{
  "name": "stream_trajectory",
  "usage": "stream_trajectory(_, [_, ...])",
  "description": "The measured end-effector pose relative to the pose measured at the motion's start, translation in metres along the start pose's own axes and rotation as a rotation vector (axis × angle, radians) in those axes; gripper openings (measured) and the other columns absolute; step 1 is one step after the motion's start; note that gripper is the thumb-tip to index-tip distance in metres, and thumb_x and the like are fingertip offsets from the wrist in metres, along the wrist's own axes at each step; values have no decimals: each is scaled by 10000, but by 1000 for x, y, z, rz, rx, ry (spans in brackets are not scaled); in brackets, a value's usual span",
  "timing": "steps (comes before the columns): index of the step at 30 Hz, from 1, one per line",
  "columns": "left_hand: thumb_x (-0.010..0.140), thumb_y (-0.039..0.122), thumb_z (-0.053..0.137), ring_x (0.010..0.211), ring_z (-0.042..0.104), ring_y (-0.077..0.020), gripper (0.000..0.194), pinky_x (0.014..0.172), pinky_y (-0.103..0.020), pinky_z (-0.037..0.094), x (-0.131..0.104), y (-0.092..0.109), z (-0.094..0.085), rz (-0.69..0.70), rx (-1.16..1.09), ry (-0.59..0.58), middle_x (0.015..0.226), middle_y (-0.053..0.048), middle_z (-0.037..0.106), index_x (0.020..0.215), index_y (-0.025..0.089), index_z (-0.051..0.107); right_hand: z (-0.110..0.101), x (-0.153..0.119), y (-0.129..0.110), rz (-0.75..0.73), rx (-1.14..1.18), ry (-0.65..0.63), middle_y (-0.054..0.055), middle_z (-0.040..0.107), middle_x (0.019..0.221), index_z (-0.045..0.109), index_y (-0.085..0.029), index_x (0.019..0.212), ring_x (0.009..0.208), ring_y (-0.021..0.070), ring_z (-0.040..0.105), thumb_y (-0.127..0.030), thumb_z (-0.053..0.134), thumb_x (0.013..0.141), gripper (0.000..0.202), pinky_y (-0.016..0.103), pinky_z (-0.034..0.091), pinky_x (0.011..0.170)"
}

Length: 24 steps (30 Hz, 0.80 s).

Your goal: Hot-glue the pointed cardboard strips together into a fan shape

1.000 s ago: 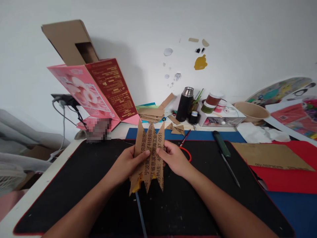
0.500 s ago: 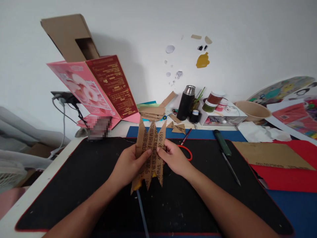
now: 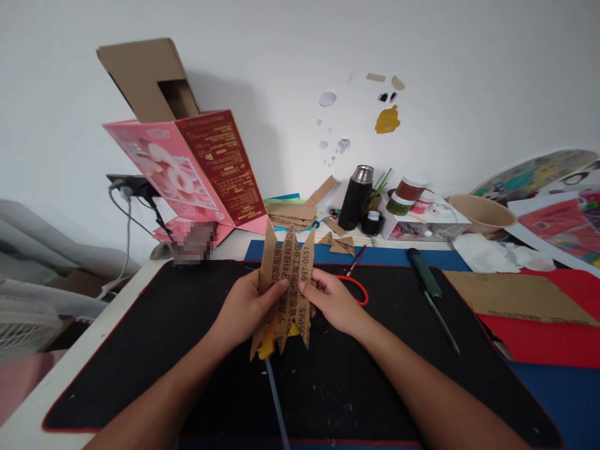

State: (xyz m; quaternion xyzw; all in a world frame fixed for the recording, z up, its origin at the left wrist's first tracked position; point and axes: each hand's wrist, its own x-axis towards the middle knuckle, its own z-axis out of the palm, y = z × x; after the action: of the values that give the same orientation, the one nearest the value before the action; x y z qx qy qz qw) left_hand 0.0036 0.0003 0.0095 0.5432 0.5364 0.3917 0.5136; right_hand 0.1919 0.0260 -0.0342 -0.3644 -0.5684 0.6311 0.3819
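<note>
Between my two hands, above the black mat (image 3: 365,375), I hold a brown cardboard cutout (image 3: 291,275) printed with black characters, its top and bottom edges cut into several sharp points. My left hand (image 3: 250,303) grips its left side, thumb lying across the front. On the right side, my right hand (image 3: 334,301) pinches it with the thumb on the front; the other fingers are partly hidden behind. Under the cardboard's lower points shows a yellow thing (image 3: 269,342) with a translucent stick (image 3: 277,400) running from it, perhaps a glue gun, mostly covered.
Red-handled scissors (image 3: 359,290) and a pencil (image 3: 356,261) lie just beyond my right hand. A green-handled knife (image 3: 424,273) rests farther right, beside a cardboard sheet (image 3: 520,297) on red paper. Behind stand a pink box (image 3: 187,169), cardboard scraps (image 3: 293,215), a black thermos (image 3: 355,200) and paint jars (image 3: 409,189).
The camera view has shifted slightly, moving the background a little right and down. Both hands keep their hold on the cardboard cutout, and more of the yellow thing shows beneath it.
</note>
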Motion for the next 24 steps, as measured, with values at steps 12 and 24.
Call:
stream_trajectory(12, [824, 527, 721, 882, 770, -283, 401, 753, -370, 622, 3, -2, -8, -28, -8, -80, 989, -97, 809, 1003, 170, 692, 2, 1, 2, 16, -47, -5, -24, 552, 703, 613, -196, 902, 548, 121, 536, -508, 657, 911, 315, 263, 452, 513])
stream_trajectory(24, [840, 565, 687, 909, 765, -323, 449, 749, -390, 608, 2, -2, -8, 5, 109, -45, 987, -112, 809, 1028, 158, 705, 5, -1, 2, -28, -109, 37, -39, 499, 678, 616, -202, 922, 558, 122, 491, -385, 622, 933, 184, 248, 412, 518])
